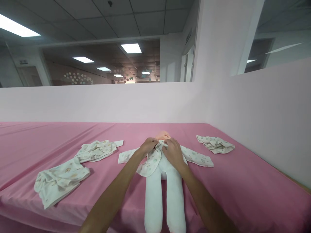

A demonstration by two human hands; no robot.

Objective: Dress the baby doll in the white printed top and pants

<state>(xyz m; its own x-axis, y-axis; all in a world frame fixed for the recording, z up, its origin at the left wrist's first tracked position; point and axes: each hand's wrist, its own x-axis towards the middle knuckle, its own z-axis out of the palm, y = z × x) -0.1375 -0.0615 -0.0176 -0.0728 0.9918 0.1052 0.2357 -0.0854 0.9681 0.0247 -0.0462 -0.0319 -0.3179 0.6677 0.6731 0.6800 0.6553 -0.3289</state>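
A white cloth doll (154, 194) lies on its back with its legs toward me and its peach-coloured head (163, 135) at the far end. Around its upper body is a white patterned baby shirt (152, 163), its sleeves spread to both sides and its front partly open over the belly. At the shirt's neckline, my left hand (149, 144) is closed with its fingers pinching the fabric. Close beside it, my right hand (173, 152) bends its fingers onto the other side of the collar, also closed on the cloth.
Crumpled patterned baby clothes (63, 178) lie to the left, with another bunched garment (97, 151) just behind them. A small folded piece of patterned clothing (215, 144) lies at the right. The pink sheet (243, 191) covers the surface, bounded by a white wall (102, 103) with windows above.
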